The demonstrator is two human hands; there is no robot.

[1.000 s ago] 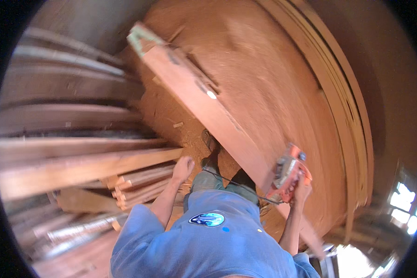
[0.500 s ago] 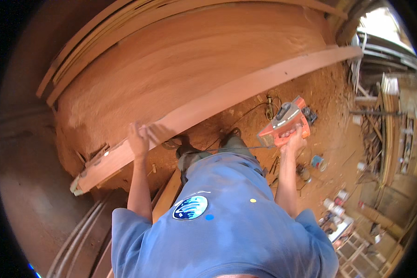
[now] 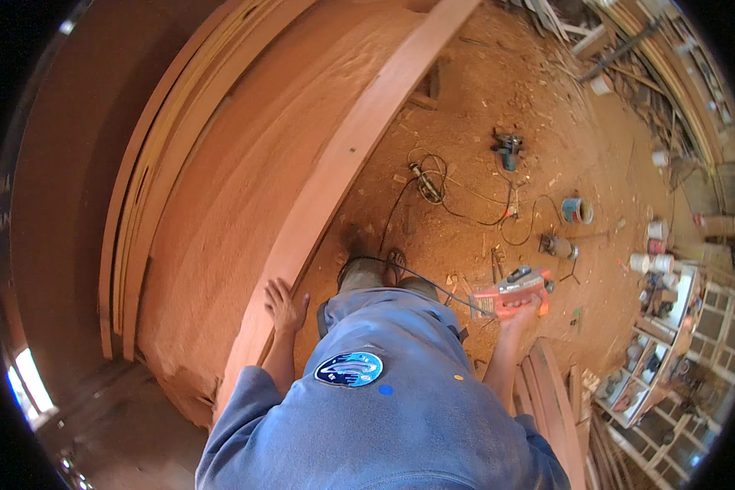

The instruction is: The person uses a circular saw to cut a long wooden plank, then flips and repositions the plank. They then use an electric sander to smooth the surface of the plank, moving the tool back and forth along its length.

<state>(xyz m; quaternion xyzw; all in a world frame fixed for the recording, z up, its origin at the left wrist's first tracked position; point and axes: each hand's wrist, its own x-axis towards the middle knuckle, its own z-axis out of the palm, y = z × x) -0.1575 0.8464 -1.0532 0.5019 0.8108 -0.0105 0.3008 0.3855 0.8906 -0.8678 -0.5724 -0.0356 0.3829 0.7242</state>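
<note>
My left hand [image 3: 284, 309] rests on the near part of a long, smooth reddish plank [image 3: 322, 192], its fingers spread. The plank runs from beside my left arm away to the far middle. Off to the right, my right hand [image 3: 521, 314] is wrapped round the handle of an orange-and-grey corded handheld power tool [image 3: 506, 296]. It could be a belt sander or a planer; its underside is hidden. A dark cord [image 3: 433, 282] runs from it across the front of my legs. The tool is held apart from the plank.
Reddish sawdust [image 3: 220, 212] is heaped left of the plank, beside stacked boards [image 3: 147, 196]. On the floor lie a dark power tool [image 3: 508, 149], tangled cords [image 3: 433, 181], a paint can [image 3: 578, 211] and a metal tool [image 3: 557, 247]. More planks [image 3: 551, 392] lean near my right elbow.
My body and view have turned, so the plank now runs lengthwise away from me. The power tool is lower beside my right side. My left hand still lies on the plank.
</note>
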